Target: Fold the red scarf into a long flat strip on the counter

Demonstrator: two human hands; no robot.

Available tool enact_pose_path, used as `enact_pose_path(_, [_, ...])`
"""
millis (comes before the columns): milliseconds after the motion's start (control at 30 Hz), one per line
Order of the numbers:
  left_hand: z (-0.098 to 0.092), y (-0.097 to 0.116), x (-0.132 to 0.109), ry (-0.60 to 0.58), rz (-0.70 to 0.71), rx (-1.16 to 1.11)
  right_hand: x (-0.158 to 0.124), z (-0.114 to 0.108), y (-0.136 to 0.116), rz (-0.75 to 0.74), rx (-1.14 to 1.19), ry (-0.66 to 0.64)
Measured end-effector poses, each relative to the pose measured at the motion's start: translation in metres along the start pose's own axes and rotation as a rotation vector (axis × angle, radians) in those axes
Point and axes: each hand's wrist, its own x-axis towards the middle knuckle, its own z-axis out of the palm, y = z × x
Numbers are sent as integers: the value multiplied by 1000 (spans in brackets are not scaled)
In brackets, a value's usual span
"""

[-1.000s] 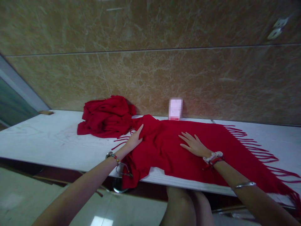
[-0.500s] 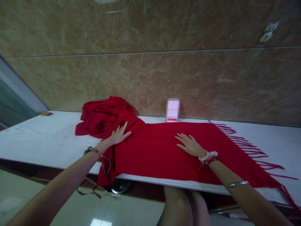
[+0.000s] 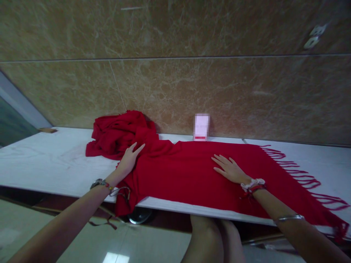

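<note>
A red fringed scarf (image 3: 186,171) lies spread flat across the white table (image 3: 49,164). Its fringe trails off to the right and its left end hangs over the table's front edge. My left hand (image 3: 128,159) lies flat and open on the scarf's left part, fingers stretched toward the wall. My right hand (image 3: 229,168) rests open and flat on the scarf's middle right, fingers pointing left. Both wrists carry bracelets.
A crumpled heap of red cloth (image 3: 120,133) sits at the back left against the brown marble wall. A small pink blurred card (image 3: 201,126) leans on the wall behind the scarf. My knees (image 3: 211,237) show under the table. A wall socket (image 3: 314,36) is at upper right.
My left hand slid leftward over the scarf, flattening its bunched left part. My right hand stayed flat on the scarf, shifting slightly right.
</note>
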Motion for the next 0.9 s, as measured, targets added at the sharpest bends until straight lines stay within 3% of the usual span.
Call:
enact_pose_path(67, [-16, -7, 3, -14, 44, 117, 0, -1, 0, 12, -3, -17])
enact_pose_path(200, [-33, -17, 2, 37, -107, 328, -1, 0, 3, 20, -13, -32])
enact_pose_path(267, [-26, -12, 2, 85, -60, 372, -1, 3, 5, 10, -17, -11])
enact_pose_path(333, [-10, -5, 3, 54, 53, 341, 0, 6, 7, 2, -17, 18])
enact_pose_path(467, [17, -8, 14, -10, -69, 275, -1, 9, 8, -1, -3, 40])
enact_pose_path(700, [20, -33, 38, -16, -202, 239, -3, 8, 7, 17, -3, 22])
enact_pose_path(900, [26, -49, 61, -27, -204, 213, 4, 10, -2, -10, 11, 31])
